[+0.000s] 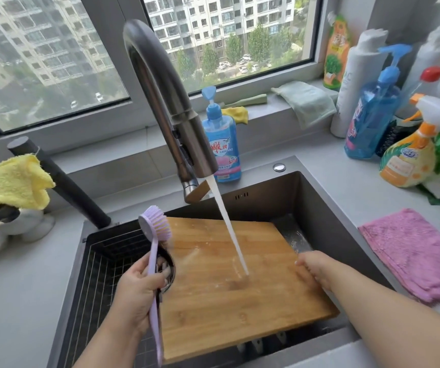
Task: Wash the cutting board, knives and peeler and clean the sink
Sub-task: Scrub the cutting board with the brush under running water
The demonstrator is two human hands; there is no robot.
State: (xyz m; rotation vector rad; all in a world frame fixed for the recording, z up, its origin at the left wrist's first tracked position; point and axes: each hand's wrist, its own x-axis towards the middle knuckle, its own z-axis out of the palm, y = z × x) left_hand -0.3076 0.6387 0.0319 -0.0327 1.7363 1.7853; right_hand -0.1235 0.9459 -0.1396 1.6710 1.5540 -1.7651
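- cutting board [240,282] lies across sink [327,208], under faucet [165,102] stream
- left hand [136,290] clamped on brush [155,251]
- right hand [317,266] on board's right edge (finger curl unclear)
- board probably stiff, heavy, wet-slippery; take by side edges

Left grip [139,285] curling fingers round something thin, thumb uppermost; right grip [317,269] reaching forward, fingers extended downward.
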